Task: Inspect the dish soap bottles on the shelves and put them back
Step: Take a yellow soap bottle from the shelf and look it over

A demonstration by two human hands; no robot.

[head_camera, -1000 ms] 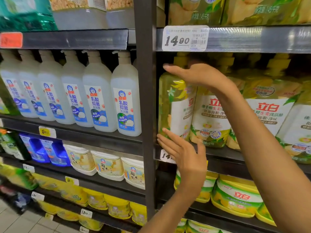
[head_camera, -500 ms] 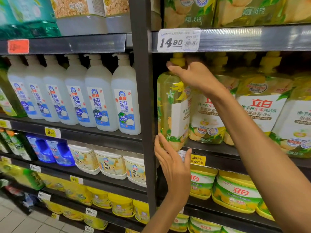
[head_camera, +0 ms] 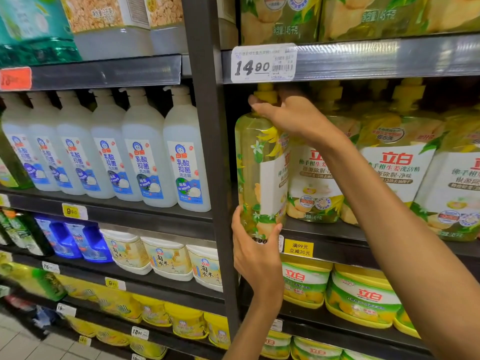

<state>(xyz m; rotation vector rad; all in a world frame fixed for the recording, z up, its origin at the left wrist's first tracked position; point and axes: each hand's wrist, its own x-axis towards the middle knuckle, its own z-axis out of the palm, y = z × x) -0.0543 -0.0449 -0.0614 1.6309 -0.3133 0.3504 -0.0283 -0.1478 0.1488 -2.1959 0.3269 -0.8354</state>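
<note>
Two hands (head_camera: 293,118) grip bottle (head_camera: 255,175) beside post (head_camera: 207,152).

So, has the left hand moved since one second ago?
Yes. The left hand went up toward the shelf edge and now grips the base of the yellow bottle.

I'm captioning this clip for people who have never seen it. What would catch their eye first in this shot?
First, the yellow dish soap bottle at the left end of the right-hand shelf, held by both hands: the right hand grips its neck below the pump, and the left hand cups its base. Next, the white price tag reading 14.90 just above, and the row of white bottles in the left bay.
</note>
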